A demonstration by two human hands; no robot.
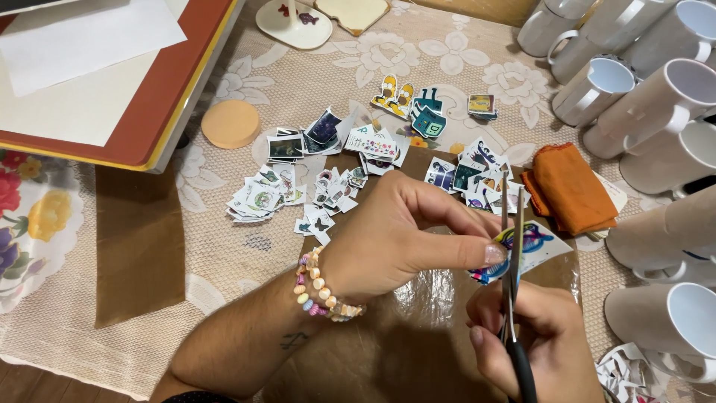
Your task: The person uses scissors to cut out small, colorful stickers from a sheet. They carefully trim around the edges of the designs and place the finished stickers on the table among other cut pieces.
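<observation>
Printed sticker sheet [531,248], seen in the head view above the brown board [418,313], is pinched by the left hand [395,239] to feed the scissors [513,298], gripped closed-fingered by the right hand [537,339], with cut stickers [328,175] piled clear beyond.

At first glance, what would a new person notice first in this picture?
In the lower middle, the left hand pinches a colourful printed cutout while the right hand works scissors into its edge. Behind the hands, many small cut-out pictures lie scattered on the lace tablecloth. Along the right side white mugs lie stacked, beside a folded orange cloth.
</observation>
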